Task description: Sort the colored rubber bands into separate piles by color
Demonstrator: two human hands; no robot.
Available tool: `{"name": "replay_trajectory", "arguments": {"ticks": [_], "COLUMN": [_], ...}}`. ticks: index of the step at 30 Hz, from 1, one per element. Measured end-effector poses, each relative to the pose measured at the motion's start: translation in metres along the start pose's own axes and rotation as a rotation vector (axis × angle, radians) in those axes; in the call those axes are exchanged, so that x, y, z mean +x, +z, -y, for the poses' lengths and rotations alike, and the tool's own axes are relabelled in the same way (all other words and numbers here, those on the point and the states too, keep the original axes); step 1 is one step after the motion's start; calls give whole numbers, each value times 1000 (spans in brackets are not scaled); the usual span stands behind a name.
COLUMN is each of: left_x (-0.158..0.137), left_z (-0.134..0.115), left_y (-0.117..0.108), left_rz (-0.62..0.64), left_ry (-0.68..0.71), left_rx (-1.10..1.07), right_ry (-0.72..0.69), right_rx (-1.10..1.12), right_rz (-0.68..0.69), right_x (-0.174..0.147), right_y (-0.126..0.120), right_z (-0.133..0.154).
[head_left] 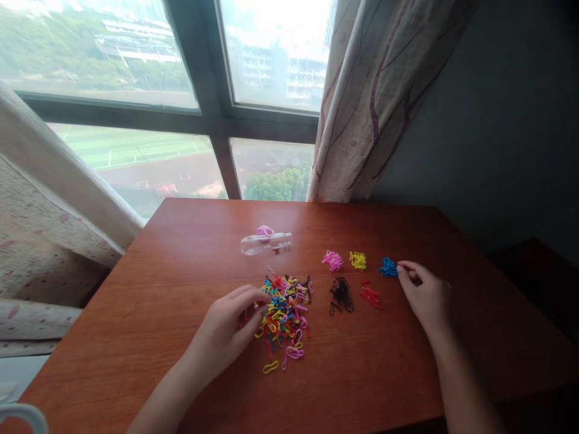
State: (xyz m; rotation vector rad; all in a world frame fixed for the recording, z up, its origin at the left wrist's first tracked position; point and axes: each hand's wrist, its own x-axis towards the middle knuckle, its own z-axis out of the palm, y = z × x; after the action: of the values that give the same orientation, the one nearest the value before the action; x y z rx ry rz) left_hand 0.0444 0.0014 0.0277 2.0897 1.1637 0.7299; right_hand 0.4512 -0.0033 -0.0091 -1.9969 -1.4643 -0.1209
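A mixed pile of small coloured rubber bands (283, 310) lies mid-table. At its left edge is my left hand (233, 319), thumb and forefinger closed close together among the bands; what is between the tips is hidden. Farther right, my right hand (423, 295) pinches at the edge of a small heap of blue rubber bands (388, 267). Separate heaps of pink bands (333, 260), yellow bands (357, 260), black bands (341, 295) and red bands (371, 296) lie between the mixed pile and that hand. A loose yellow band (270, 367) rests near the front.
Behind the mixed pile lies a clear plastic container (266, 243) with a pink piece (265, 231) on it. The wooden table (181, 259) meets a window at the back, with curtains (357, 102) on both sides. A white curved object (25, 413) shows at lower left.
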Motion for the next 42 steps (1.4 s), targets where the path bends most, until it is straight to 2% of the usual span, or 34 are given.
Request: {"name": "replay_trajectory", "arguments": {"ticks": [4,10,14,20,23,29,37,42], "left_x": [1,2,7,32,47,53,25,19], "left_z": [0,-5,-9,-28,-37,-31,-5,0], "left_y": [0,2,1,9,18,25,6,-1], "left_rz": [-16,62,88,151,214,292,205,154], "left_ry": [-20,-19,6,70,127,125,13,38], "left_rx": [9,78,175,346,438,574,377,259], "right_ry": [3,-62,-122,-242,-249,-231,-200,-211], "right_rx": [133,408,538,513,513,525,546,532], "right_rz": [-24,128,253,342,354,379,384,376], "right_x": [-23,-75,-103,-119,-119,-118,-118,-118], "right_y": [-5,0,11,24,25,23,23,23], "right_z": [34,101,127,130,128,129,129,129]}}
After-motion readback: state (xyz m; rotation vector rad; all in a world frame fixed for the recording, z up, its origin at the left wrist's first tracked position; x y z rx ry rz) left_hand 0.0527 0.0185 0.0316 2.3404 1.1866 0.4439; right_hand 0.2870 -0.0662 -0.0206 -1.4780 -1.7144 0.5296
